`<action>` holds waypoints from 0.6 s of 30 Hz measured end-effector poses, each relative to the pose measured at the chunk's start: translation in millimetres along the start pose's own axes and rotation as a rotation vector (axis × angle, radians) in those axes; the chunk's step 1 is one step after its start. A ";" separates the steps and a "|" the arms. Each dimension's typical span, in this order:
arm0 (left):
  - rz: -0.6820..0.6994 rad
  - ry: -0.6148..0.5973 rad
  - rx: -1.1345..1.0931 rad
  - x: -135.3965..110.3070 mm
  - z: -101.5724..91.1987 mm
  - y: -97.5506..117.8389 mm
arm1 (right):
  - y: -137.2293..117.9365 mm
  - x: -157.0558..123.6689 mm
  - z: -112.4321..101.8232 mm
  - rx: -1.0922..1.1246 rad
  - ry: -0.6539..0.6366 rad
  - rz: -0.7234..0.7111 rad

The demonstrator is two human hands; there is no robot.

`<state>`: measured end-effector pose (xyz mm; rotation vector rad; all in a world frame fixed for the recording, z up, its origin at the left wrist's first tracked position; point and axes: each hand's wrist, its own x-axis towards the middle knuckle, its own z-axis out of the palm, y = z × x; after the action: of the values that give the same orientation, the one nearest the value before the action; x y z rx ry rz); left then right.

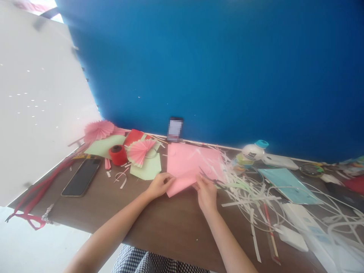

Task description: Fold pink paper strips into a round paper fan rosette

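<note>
A sheet of pink paper [184, 159] lies on the brown table in front of me, its near edge turned up in a fold. My left hand [159, 185] pinches the paper's near left edge between thumb and fingers. At the near right edge, my right hand [207, 192] is closed on the same sheet. A thin dark pointed thing, perhaps scissors, shows beside the right fingers; blur hides its shape. Left of the paper are a pleated pink paper fan [141, 151] and a pale green paper piece [146, 167].
A red roll [118, 154] and a black phone [81, 177] lie to the left. Another phone [175, 129] leans on the blue wall. Rightward are white paper strips [241, 193], a bottle with a blue cap [253, 151], a light blue packet [290, 185] and a power strip [305, 220] with cables.
</note>
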<state>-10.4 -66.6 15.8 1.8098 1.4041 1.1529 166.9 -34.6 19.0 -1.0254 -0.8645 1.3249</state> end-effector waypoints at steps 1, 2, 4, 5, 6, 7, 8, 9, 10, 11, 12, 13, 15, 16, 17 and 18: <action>-0.007 -0.004 -0.011 -0.1 -0.7 0.4 | -0.2 0.2 -0.4 0.004 0.008 -0.005; -0.018 -0.015 -0.022 -0.1 -1.7 0.7 | -0.3 0.3 -0.8 0.004 0.018 -0.011; -0.055 -0.070 -0.043 -0.3 -4.4 0.9 | -0.1 0.6 -2.0 0.001 0.022 -0.020; -0.077 -0.107 -0.053 -0.5 -5.9 0.8 | 0.1 0.8 -2.5 -0.004 0.013 -0.024; -0.096 -0.144 -0.062 -0.7 -7.7 0.7 | 0.4 1.0 -2.9 -0.011 0.000 -0.028; -0.110 -0.173 -0.069 -1.1 -9.4 0.7 | 0.7 1.1 -3.1 -0.019 -0.014 -0.031; -0.118 -0.193 -0.076 -1.5 -11.1 0.8 | 0.9 1.2 -3.2 -0.025 -0.026 -0.034; -0.122 -0.206 -0.084 -1.9 -12.6 1.2 | 0.9 1.2 -3.1 -0.028 -0.032 -0.036; -0.126 -0.223 -0.097 -2.3 -13.8 1.7 | 0.7 1.2 -2.9 -0.028 -0.031 -0.036; -0.133 -0.247 -0.115 -2.7 -14.7 2.4 | 0.4 1.2 -2.6 -0.025 -0.028 -0.034; -0.142 -0.275 -0.136 -3.0 -15.1 3.1 | 0.0 1.3 -2.3 -0.019 -0.026 -0.030; -0.151 -0.297 -0.156 -3.3 -15.1 3.8 | -0.4 1.3 -2.1 -0.013 -0.028 -0.026; -0.158 -0.307 -0.176 -3.8 -13.9 4.6 | -0.6 1.5 -1.9 0.003 -0.044 -0.020; -0.154 -0.287 -0.172 -4.0 -13.0 4.6 | -0.3 1.7 -2.0 0.008 -0.062 -0.018; -0.146 -0.257 -0.162 -4.1 -11.9 4.5 | 0.3 1.9 -2.3 0.005 -0.086 -0.015; -0.137 -0.227 -0.148 -4.1 -10.9 4.3 | 1.3 2.2 -2.8 -0.010 -0.113 -0.015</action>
<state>-18.4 -72.5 23.3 1.6555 1.2560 0.9250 169.3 -32.8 16.7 -0.9574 -0.9628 1.3778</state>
